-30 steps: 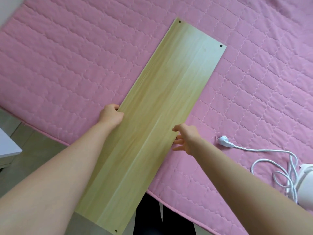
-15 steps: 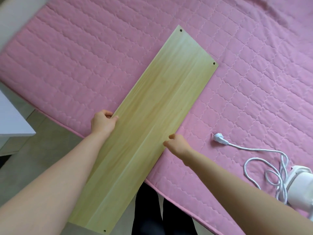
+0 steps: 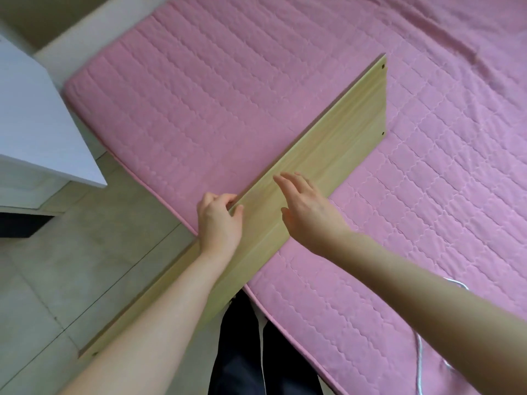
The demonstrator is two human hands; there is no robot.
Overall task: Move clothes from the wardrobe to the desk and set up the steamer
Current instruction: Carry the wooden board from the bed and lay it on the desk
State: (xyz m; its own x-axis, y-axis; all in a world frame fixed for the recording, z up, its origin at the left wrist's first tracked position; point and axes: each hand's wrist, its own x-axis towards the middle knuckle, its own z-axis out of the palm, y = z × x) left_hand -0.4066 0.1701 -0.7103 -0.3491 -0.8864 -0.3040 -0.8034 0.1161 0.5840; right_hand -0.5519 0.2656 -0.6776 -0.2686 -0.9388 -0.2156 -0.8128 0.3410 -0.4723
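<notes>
A long pale wooden board point(image 3: 333, 143) with small holes at its corners is tilted up on its long edge above the pink quilted bed point(image 3: 228, 95). Its near end juts out past the bed's edge over the floor. My left hand point(image 3: 218, 220) grips the board's raised left edge, thumb on the face and fingers curled over the rim. Over the board's face reaches my right hand point(image 3: 308, 206) with fingers spread and straight; whether it touches the wood is unclear. A white steamer cord point(image 3: 419, 349) shows at the lower right; the steamer itself is out of view.
A white table corner point(image 3: 42, 132) stands at the left above the tiled floor point(image 3: 71, 266). My dark trouser legs point(image 3: 239, 352) are against the bed's near edge. The pink cover stretches far to the right and back.
The board has tipped from lying flat to standing on its edge. My right hand let go of the right edge and now reaches over the face. The view swung left, hiding the steamer.
</notes>
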